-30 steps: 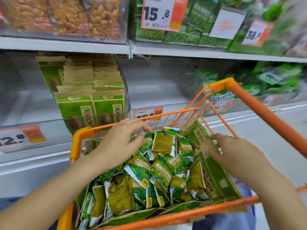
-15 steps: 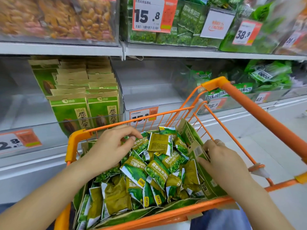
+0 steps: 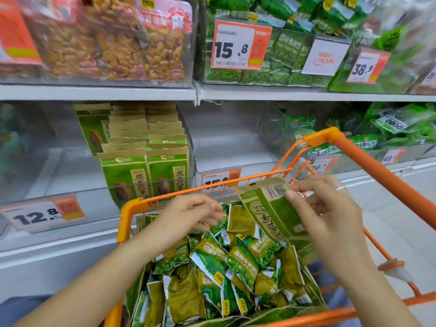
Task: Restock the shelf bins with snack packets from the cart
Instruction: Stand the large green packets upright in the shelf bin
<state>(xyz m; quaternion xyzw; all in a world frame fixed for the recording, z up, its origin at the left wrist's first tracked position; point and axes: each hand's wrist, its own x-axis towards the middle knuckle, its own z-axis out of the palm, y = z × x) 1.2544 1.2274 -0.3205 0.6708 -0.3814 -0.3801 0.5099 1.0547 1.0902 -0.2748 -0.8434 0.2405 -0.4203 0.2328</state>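
Note:
An orange wire cart (image 3: 132, 208) stands in front of me, filled with several small green snack packets (image 3: 226, 265). My right hand (image 3: 325, 215) grips a larger green and tan packet (image 3: 271, 208) with a barcode, lifted above the cart's right side. My left hand (image 3: 188, 215) hovers over the cart's back left, fingers loosely curled, holding nothing. Straight behind the cart is a clear shelf bin (image 3: 226, 147) that looks bare inside. To its left a bin holds rows of matching green and tan packets (image 3: 144, 171).
The upper shelf (image 3: 99, 93) carries bags of nuts (image 3: 122, 43) and green pea packs (image 3: 283, 57) behind price tags. More green packets fill a bin (image 3: 387, 128) at the right. The cart's orange handle (image 3: 382, 171) slants across the right side. White floor lies beyond.
My right hand has pulled the large green and tan packet up out of the cart's right side. My left hand stayed over the cart's back left. The view came closer to the shelf.

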